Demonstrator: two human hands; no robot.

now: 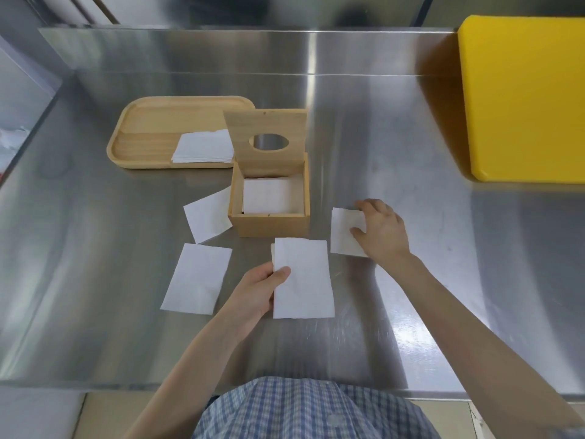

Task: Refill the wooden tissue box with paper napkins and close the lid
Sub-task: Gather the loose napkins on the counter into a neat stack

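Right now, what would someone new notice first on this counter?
The open wooden tissue box at centre, lid up and napkins inside. The left hand holds a napkin in front of it; the right hand rests on another. A yellow board sits far right.

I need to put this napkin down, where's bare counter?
Bare steel lies between the wooden tissue box and the yellow board, and behind the wooden tray. Loose napkins crowd the front left, around both hands.
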